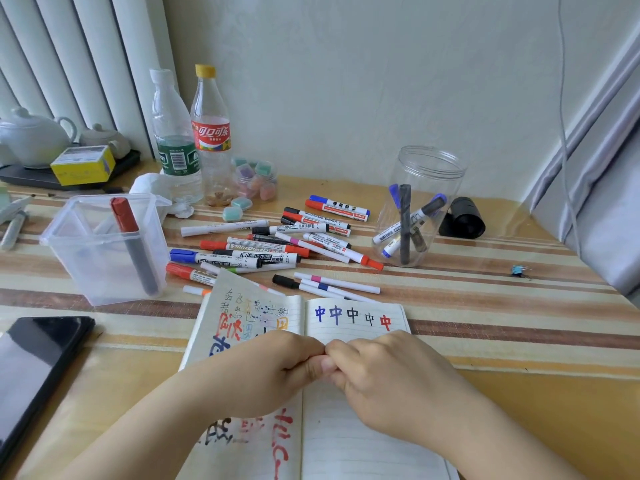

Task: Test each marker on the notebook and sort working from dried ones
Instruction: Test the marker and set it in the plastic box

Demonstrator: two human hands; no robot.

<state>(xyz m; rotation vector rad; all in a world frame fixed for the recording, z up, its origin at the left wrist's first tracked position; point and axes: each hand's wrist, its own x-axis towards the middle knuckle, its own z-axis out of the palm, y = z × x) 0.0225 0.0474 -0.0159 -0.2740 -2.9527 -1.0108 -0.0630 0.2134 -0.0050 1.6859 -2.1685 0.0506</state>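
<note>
Head view, looking down: two hands meet over the open notebook (346,327), the left hand (263,372) and right hand (388,379) both curled with fingertips pressed together at the spine; whether they pinch something small between them is hidden, so I cannot tell. Five test characters sit along the top of the right page: two blue, two black, one red. Beyond the notebook lies the loose marker pile (273,244), roughly twenty markers, though overlaps make an exact count unsure. One red-capped marker (133,244) stands tilted in the square plastic tub (104,247) at left. The round clear jar (419,206) at right holds about four markers, and its black lid (464,218) lies just beside it. Two bottles (194,140) stand near the wall, with a small container of pastel erasers (256,180) beside them and two more erasers on the table in front. A dark phone (38,362) lies at the table's left edge. Bare striped tabletop (502,327) opens to the right of the notebook, with one small binder clip (519,270) near the far right edge.
</note>
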